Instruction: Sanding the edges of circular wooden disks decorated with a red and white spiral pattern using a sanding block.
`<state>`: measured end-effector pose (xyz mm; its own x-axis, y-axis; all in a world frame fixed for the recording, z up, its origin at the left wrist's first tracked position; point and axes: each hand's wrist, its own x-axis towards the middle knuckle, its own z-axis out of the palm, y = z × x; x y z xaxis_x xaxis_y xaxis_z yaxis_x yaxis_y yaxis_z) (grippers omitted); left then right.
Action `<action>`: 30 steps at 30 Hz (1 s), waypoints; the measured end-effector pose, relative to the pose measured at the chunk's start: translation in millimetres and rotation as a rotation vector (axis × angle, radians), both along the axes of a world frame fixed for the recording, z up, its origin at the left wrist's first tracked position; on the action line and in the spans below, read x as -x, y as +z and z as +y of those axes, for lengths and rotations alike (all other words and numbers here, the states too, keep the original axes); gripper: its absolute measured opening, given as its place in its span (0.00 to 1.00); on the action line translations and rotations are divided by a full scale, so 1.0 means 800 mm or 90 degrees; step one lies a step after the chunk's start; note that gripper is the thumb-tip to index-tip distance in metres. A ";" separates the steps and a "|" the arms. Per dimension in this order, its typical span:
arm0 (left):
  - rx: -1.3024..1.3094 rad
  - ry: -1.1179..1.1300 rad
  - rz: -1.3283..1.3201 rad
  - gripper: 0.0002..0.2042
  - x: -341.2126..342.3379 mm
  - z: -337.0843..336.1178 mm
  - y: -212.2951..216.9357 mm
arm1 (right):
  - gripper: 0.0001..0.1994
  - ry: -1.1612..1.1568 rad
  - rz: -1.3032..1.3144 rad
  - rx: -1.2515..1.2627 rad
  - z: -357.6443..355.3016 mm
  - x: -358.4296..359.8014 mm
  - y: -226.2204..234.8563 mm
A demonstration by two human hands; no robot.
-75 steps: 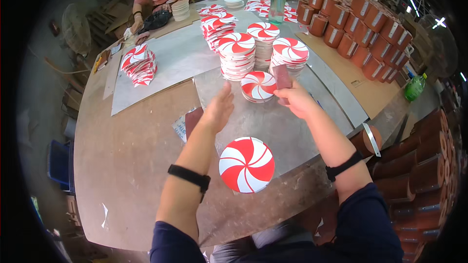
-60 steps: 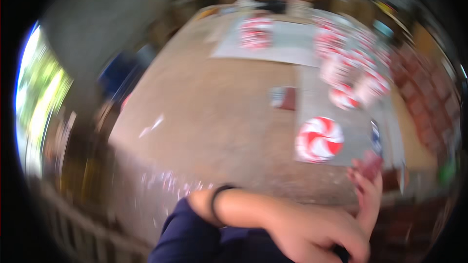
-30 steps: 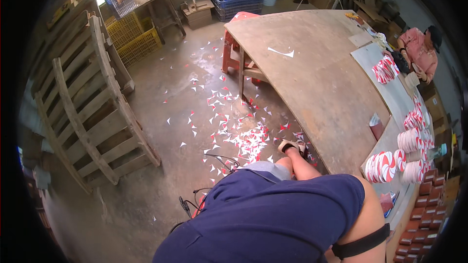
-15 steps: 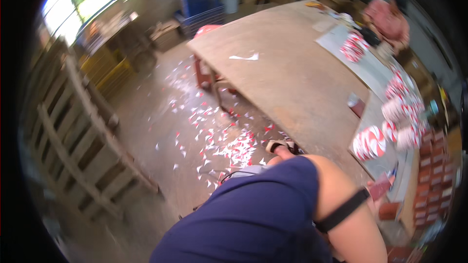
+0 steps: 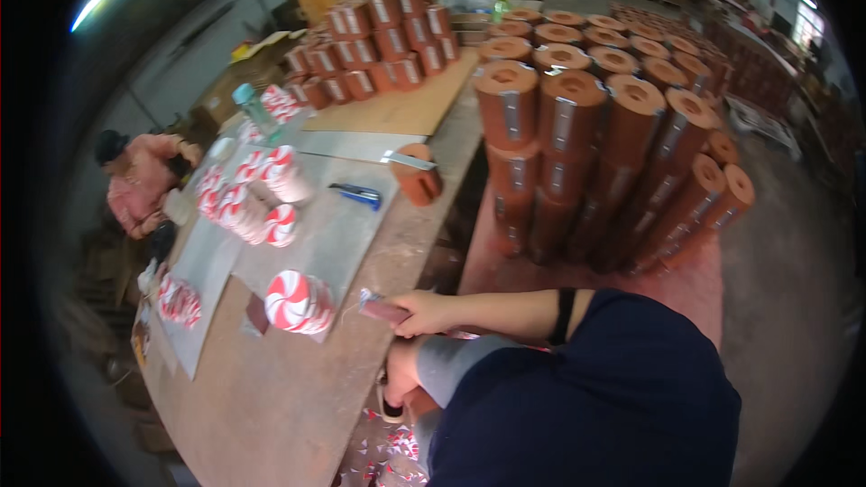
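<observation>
My right hand, at the table's near edge, has its fingers closed round a small flat pinkish-brown piece with a pale, shiny end. Its exact kind does not show. My left hand is out of sight. Beyond the held piece, a stack of red-and-white swirled discs stands on a grey sheet. A similar pinkish-brown piece lies beside that stack. Farther back on the sheet are a blue utility knife and more swirled discs. A reddish-brown cylinder with a metal strip across its top stands near the edge.
Tall stacks of reddish-brown hollow cylinders stand on a reddish surface right of the table. Shorter brown pieces are piled at the back, near a bottle. A co-worker in pink sits at the far left.
My view has swung to the right, bringing the cylinder stacks into sight. The window and wooden pallet have left the picture. The pinkish-brown piece is still in my right hand.
</observation>
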<state>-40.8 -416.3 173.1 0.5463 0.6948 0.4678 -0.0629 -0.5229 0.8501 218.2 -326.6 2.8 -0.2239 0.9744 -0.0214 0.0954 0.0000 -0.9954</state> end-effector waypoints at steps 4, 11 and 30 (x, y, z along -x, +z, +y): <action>0.059 -0.048 -0.068 0.14 -0.010 0.020 -0.044 | 0.24 0.061 -0.018 0.118 -0.036 -0.017 0.003; 0.104 -0.026 -0.120 0.14 0.010 0.014 -0.061 | 0.21 0.024 0.003 0.105 -0.036 -0.010 -0.017; 0.148 -0.005 -0.167 0.15 0.030 0.038 -0.093 | 0.27 0.031 0.042 0.254 -0.030 -0.013 0.000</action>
<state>-64.6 -386.0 98.5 0.4345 0.7955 0.4224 -0.2984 -0.3153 0.9008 228.2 -350.8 2.8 -0.2837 0.8803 -0.3801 0.0415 -0.3848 -0.9221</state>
